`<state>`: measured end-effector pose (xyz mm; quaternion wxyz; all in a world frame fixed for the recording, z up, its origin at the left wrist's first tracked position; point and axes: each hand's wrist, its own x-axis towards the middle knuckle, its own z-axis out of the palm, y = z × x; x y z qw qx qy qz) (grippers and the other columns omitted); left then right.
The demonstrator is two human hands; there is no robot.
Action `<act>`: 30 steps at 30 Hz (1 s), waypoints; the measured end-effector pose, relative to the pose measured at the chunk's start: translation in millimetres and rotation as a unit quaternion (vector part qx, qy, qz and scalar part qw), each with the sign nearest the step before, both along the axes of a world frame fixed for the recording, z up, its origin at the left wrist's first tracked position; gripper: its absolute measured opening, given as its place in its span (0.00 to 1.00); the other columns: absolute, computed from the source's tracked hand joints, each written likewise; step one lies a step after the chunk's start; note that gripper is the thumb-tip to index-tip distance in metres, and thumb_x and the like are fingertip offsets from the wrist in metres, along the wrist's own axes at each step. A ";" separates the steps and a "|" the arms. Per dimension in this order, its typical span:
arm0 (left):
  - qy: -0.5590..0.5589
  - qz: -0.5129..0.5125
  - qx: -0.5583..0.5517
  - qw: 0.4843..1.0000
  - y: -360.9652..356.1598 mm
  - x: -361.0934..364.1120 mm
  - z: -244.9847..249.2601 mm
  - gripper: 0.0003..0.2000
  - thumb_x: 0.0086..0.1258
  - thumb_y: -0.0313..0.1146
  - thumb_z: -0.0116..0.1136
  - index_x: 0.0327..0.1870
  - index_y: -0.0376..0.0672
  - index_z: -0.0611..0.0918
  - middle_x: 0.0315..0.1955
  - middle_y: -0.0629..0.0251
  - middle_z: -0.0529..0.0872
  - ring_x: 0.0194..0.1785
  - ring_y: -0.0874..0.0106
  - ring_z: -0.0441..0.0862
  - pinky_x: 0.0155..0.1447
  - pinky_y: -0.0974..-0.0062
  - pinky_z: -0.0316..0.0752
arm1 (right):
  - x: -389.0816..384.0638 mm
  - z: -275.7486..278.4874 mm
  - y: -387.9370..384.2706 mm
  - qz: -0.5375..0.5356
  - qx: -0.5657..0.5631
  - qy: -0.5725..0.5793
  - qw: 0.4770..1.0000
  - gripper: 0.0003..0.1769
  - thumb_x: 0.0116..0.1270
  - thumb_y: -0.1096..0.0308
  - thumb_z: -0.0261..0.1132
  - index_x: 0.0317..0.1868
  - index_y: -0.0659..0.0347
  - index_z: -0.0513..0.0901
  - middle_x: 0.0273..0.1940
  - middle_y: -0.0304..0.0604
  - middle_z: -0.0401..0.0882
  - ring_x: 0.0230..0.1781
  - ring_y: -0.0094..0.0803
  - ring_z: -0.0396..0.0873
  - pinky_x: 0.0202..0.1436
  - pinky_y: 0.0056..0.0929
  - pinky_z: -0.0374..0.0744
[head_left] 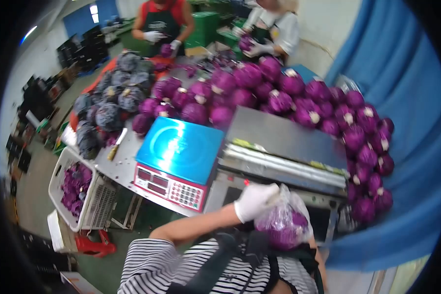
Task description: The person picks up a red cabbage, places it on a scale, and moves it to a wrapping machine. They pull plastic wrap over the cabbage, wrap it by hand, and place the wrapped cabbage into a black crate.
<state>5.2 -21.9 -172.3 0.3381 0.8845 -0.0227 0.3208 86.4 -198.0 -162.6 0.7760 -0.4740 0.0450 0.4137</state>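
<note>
A purple cabbage in a clear plastic bag is held close to my body, below the wrapping machine. My left hand, in a white glove, has its fingers closed on the top of the bag. At the bag's right side is my right hand, also gloved; the bag mostly hides its fingers. Left of the machine stands a scale with a blue plate and a red keypad front.
Peeled purple cabbages are heaped behind and right of the machine. Unpeeled cabbages and a knife lie at the left. A white crate holds purple leaves. Two gloved co-workers stand across the table; a blue curtain hangs right.
</note>
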 end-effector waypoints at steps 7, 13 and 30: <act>0.117 -0.210 -0.050 0.969 27.4 -39.5 40.2 0.17 0.56 0.37 0.69 0.24 0.44 0.69 0.14 0.65 0.69 0.17 0.63 0.71 0.24 0.67 0.66 | 0.5 -14.6 35.8 0.362 0.273 -0.026 0.891 0.13 0.65 0.58 0.64 0.34 0.60 0.76 0.39 0.38 0.73 0.42 0.26 0.72 0.51 0.23 0.70; 0.282 -0.272 -0.186 0.901 67.3 -58.2 66.5 0.30 0.49 0.34 0.77 0.18 0.46 0.56 0.15 0.74 0.59 0.20 0.78 0.55 0.23 0.78 0.52 | 5.6 -11.5 52.6 0.426 0.279 -0.082 0.856 0.20 0.62 0.56 0.66 0.24 0.59 0.69 0.35 0.38 0.72 0.41 0.27 0.71 0.51 0.26 0.69; 0.130 -0.381 -0.019 0.915 -16.1 45.9 41.8 0.23 0.63 0.49 0.61 0.20 0.42 0.66 0.14 0.60 0.65 0.19 0.59 0.67 0.26 0.65 0.64 | -3.9 -28.5 24.0 0.348 0.102 -0.148 0.920 0.25 0.70 0.57 0.58 0.60 0.66 0.72 0.55 0.43 0.75 0.55 0.27 0.72 0.57 0.26 0.72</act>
